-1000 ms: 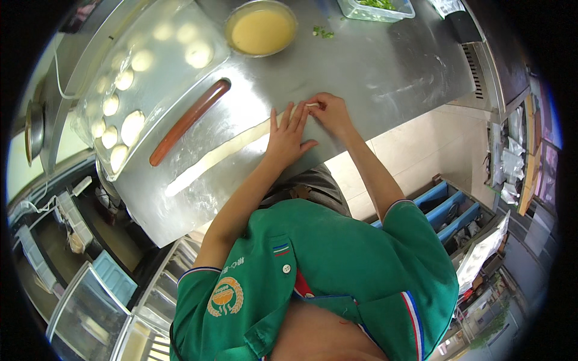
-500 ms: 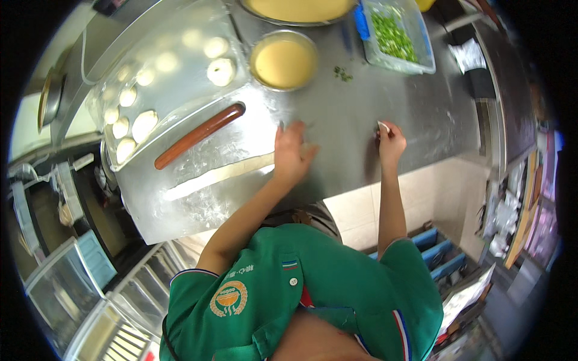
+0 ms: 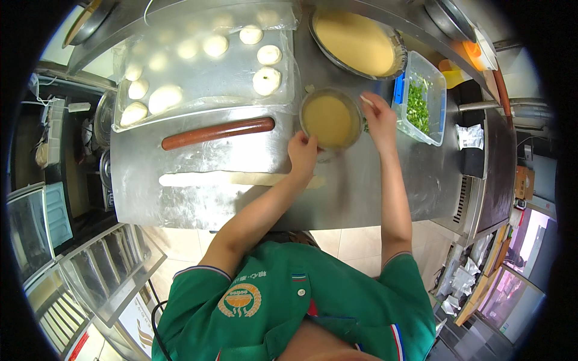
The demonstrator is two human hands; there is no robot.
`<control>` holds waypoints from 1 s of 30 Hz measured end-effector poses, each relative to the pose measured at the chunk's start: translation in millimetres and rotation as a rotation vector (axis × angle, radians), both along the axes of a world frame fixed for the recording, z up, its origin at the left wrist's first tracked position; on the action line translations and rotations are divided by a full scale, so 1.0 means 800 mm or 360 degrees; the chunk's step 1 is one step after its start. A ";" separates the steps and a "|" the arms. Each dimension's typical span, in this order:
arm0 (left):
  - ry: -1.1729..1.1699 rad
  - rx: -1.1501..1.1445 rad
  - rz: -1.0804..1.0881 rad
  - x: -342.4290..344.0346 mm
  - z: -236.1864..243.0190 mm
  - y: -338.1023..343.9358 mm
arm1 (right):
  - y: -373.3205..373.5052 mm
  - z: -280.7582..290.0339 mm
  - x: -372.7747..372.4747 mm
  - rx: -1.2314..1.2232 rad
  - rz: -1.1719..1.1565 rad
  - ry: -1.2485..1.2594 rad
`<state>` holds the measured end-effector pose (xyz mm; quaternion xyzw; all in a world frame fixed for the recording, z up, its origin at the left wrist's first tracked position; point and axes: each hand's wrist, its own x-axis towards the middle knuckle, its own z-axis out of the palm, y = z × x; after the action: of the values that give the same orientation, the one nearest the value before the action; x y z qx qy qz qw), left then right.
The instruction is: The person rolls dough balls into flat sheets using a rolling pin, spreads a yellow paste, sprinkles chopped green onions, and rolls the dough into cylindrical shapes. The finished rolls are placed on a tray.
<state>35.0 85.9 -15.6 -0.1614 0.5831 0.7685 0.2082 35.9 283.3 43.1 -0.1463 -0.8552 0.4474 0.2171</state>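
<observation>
The small metal bowl [image 3: 330,120] of yellow liquid stands on the steel table. At its near-left rim, my left hand [image 3: 303,151] is closed, thumb and fingers pinching the edge. My right hand [image 3: 380,120] is by the bowl's upper right side, fingers pinched round a small whitish piece [image 3: 366,101] whose kind I cannot make out. Below the left hand lies a long flat strip of dough [image 3: 223,178], partly hidden under my left forearm. A brown rolling pin [image 3: 218,133] rests beyond the strip.
Several round dough pieces [image 3: 267,80] sit on a plastic-covered tray [image 3: 205,107] at the back left. A larger pan [image 3: 394,71] of yellow liquid stands behind the bowl. To the right is a clear tub [image 3: 436,135] of chopped green onion [image 3: 417,107]. Flour dusts the steel table [image 3: 162,210].
My view has shifted. My left hand has moved from above the dough strip to the bowl's rim, and the bowl sits nearer me. My right hand has moved toward the bowl with the whitish piece.
</observation>
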 end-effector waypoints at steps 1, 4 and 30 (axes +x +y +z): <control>0.0023 0.0007 -0.0043 0.010 -0.012 -0.009 | -0.003 0.003 -0.029 0.0148 0.0078 -0.0042; 0.0009 0.0075 -0.0115 0.038 -0.022 -0.037 | -0.002 -0.019 -0.103 0.0176 0.0330 -0.0204; -0.0046 0.0648 -0.0180 -0.084 -0.043 0.018 | -0.017 -0.072 0.169 -0.1984 -0.0486 0.0130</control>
<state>-31.9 100.5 -49.8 -0.0940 0.4209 0.8552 0.2876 171.5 269.9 -14.9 -0.3480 -0.3953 0.8297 0.1848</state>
